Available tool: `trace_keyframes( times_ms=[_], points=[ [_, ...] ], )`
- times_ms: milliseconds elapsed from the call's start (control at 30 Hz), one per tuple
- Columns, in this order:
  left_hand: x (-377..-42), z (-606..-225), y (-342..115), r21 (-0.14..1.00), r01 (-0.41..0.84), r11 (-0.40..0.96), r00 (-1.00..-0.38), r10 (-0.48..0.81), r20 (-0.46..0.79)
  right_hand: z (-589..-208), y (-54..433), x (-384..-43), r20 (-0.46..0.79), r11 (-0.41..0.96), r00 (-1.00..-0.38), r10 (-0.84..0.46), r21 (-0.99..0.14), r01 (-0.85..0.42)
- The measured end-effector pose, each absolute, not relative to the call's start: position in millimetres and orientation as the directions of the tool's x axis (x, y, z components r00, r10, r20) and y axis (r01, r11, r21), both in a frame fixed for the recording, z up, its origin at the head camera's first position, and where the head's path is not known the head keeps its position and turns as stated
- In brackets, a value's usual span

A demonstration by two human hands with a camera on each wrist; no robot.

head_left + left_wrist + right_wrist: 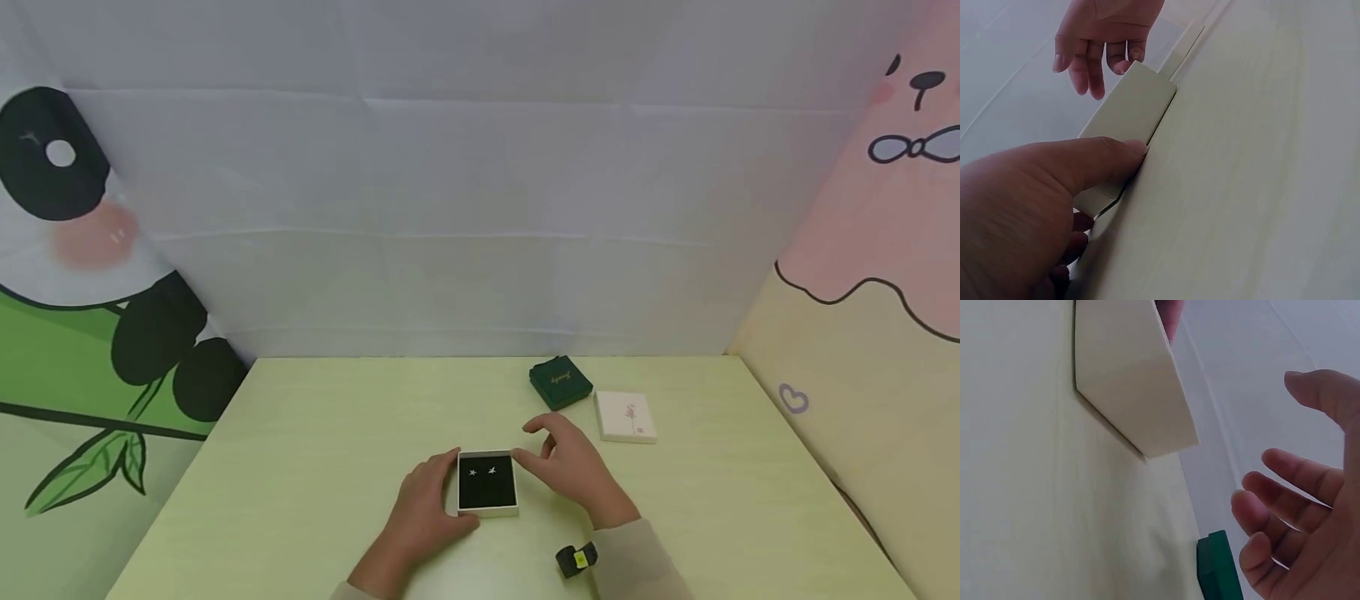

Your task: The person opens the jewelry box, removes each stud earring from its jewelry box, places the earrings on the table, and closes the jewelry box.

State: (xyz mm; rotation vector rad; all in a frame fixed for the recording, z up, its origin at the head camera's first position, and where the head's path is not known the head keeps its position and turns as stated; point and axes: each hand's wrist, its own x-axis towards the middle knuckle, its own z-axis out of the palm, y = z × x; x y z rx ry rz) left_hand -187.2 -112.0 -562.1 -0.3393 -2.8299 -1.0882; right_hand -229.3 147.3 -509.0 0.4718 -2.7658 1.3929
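Observation:
A small white jewelry box (pixel 487 512) sits on the table with its top uncovered, showing a black insert and two star-shaped stud earrings (pixel 492 471). My left hand (pixel 427 508) grips the box from its left, thumb at the near edge and a finger at the far left corner. In the left wrist view the thumb (pixel 1110 162) presses the box's side wall (pixel 1132 106). My right hand (pixel 570 462) hovers at the box's right far corner, fingers loosely bent and nothing between them. The right wrist view shows its fingers (pixel 1297 506) apart from the box (pixel 1129 381).
Behind the right hand lies a dark green box (pixel 561 382) with gold lettering. A white square lid (pixel 626 417) with a printed flower lies beside it. A black strap-like device with a yellow-green square (pixel 581 559) is at the right wrist. A white cloth wall (pixel 480 283) borders the table's far edge.

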Motion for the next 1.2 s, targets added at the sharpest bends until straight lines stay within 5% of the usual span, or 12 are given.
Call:
trace_keyframes(
  times_ms=[467, 1200],
  points=[
    [-189.2, -561.1, -111.3, 0.641, 0.246, 0.727, -0.969, 0.189, 0.158, -537.7, 131.3, -223.2, 0.122, 0.376, -0.926, -0.358, -0.888, -0.263],
    [-185.9, -558.6, -113.9, 0.634, 0.256, 0.730, -0.967, 0.192, 0.169, -555.9, 111.3, -217.8, 0.187, 0.391, -0.924, -0.333, -0.865, -0.316]
  ],
)
